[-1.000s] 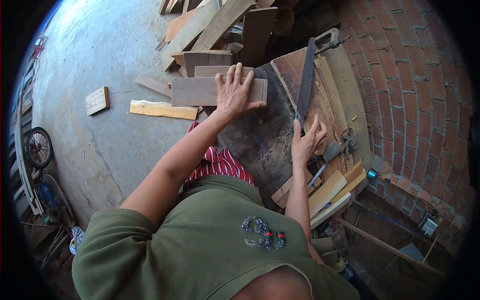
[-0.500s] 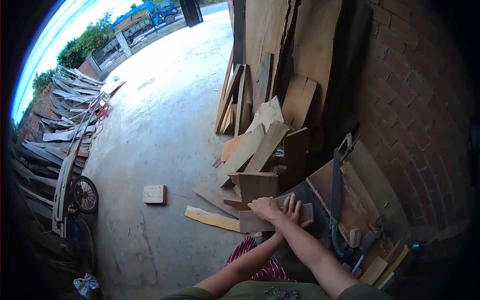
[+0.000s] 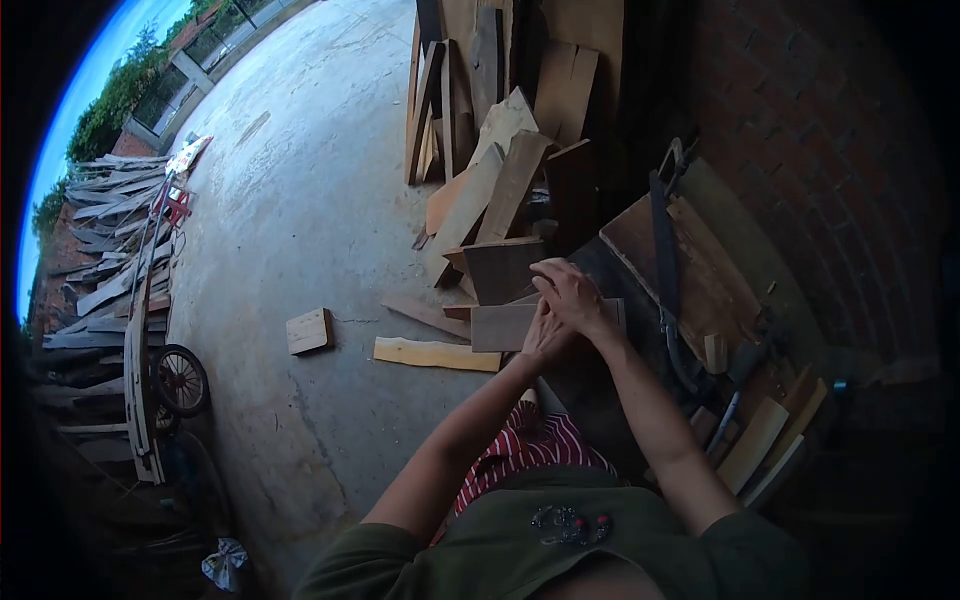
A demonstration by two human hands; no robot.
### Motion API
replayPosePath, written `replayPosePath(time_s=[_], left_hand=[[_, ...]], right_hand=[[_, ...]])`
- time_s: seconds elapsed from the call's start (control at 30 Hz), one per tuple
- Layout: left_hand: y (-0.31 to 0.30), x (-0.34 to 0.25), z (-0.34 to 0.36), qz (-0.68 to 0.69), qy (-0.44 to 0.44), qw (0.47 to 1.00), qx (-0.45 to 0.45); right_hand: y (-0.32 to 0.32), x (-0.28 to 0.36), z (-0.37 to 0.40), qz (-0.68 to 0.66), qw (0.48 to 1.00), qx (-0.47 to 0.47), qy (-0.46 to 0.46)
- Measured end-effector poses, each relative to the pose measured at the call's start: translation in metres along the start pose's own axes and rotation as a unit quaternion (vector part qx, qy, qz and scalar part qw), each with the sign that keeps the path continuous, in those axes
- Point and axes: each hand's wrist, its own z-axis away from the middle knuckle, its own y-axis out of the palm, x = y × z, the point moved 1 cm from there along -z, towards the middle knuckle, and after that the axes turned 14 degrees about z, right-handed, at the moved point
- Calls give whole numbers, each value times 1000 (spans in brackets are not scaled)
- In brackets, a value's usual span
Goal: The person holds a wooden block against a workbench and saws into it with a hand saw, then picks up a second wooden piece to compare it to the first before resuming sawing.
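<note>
A flat grey-brown board (image 3: 497, 328) lies on the dark work surface (image 3: 640, 350) in front of me. My left hand (image 3: 549, 336) rests on the board, its fingers partly covered by my other hand. Over it lies my right hand (image 3: 575, 298), with its fingers stretched out to the left. The hands touch and overlap, and neither grips an object that I can see. Just beyond them stands a dark brown wood piece (image 3: 503, 272), close to the board's far edge.
Offcuts (image 3: 513, 190) and tall planks (image 3: 565, 95) lean beyond my hands. A saw-like tool (image 3: 664, 250) lies on a wide board at right. On the concrete floor are a wood block (image 3: 310, 331) and a yellowish strip (image 3: 437, 354). A spoked wheel (image 3: 180, 380) stands left.
My view has tilted down. My right hand has moved from the board's left part onto my left hand; my left hand has drawn back leftward, and the forearms no longer cross.
</note>
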Motion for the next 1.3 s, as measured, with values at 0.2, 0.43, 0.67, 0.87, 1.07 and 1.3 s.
replayPosePath(time_s=[0.2,0.43,0.67,0.87,1.07,1.3], left_hand=[[-68,-49,-3,-33,-24,977,-208],[-115,-58,11,-180,80,934,-298],[-149,-35,28,-218,192,863,-413],[-171,-41,20,-329,165,792,-488],[-171,-33,21,-310,191,761,-538],[-171,-42,37,-17,-43,952,-303]], right_hand=[[-98,-33,65,41,986,-93,135],[-139,25,89,-449,876,67,166],[-125,47,84,-519,847,85,75],[-131,70,73,-499,863,73,22],[-133,75,65,-477,874,92,-18],[-116,87,46,-454,882,79,103]])
